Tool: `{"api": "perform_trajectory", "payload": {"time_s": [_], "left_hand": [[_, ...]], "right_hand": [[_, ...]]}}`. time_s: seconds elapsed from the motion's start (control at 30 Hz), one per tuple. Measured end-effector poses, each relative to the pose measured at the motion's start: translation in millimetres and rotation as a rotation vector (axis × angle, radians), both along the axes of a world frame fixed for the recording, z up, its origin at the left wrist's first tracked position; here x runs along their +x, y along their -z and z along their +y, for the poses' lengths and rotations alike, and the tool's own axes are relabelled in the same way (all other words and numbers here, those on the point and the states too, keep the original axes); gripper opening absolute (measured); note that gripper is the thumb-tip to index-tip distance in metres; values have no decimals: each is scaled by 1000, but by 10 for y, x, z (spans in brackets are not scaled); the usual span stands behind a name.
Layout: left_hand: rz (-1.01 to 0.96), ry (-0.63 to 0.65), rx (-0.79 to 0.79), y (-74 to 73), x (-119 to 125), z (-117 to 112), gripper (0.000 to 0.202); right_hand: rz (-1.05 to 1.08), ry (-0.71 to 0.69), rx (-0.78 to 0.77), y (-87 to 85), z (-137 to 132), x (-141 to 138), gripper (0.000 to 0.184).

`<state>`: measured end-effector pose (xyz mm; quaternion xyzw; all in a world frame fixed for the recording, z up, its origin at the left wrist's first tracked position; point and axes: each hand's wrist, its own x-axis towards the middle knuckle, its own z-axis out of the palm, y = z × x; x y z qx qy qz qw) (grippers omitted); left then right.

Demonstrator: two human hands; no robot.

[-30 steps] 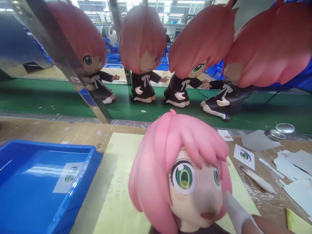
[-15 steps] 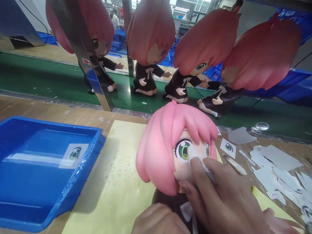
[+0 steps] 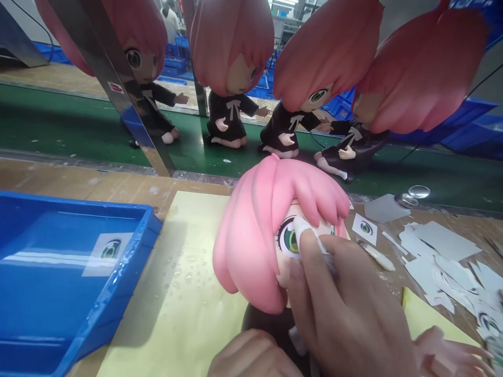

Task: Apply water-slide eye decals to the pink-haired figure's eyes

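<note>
A pink-haired figure [image 3: 251, 235] in a dark dress sits in front of me, its green-eyed face tilted up to the right. My right hand [image 3: 349, 309] pinches a white wiping cloth [image 3: 302, 228] and presses it to the face, against the inner side of the green eye [image 3: 290, 241]. The other eye is mostly covered by my fingers. Low in the view, my left hand [image 3: 253, 356] is curled against the figure's dark body, its fingertips hidden. The figure's pale outstretched hand [image 3: 446, 345] shows at the lower right.
A blue tray [image 3: 151, 220] of water holds an eye decal [image 3: 108, 254]. Yellow paper [image 3: 184, 314] with droplets lies under the figure. Paper scraps [image 3: 436, 272], another eye decal [image 3: 365, 229] and a pale-handled tool [image 3: 379, 256] lie right. Several similar figures [image 3: 231, 115] stand on the green belt [image 3: 188, 141].
My right hand has moved the cloth slightly up and left across the face, now overlapping the eye's inner edge. The whole view has shifted a little; my left hand stays by the body.
</note>
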<state>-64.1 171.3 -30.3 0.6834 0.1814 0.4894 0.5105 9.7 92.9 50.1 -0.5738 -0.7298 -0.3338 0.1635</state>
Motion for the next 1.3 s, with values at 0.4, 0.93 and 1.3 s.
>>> {"api": "perform_trajectory", "payload": {"time_s": [0.4, 0.93, 1.3], "left_hand": [[64, 162, 73, 166, -95, 615, 65], [126, 26, -35, 49, -50, 43, 65], [171, -1, -27, 80, 77, -66, 68]], "right_hand": [[-80, 129, -31, 49, -184, 75, 38], [-45, 110, -53, -24, -85, 14, 39], [-133, 78, -42, -56, -42, 74, 28]]}}
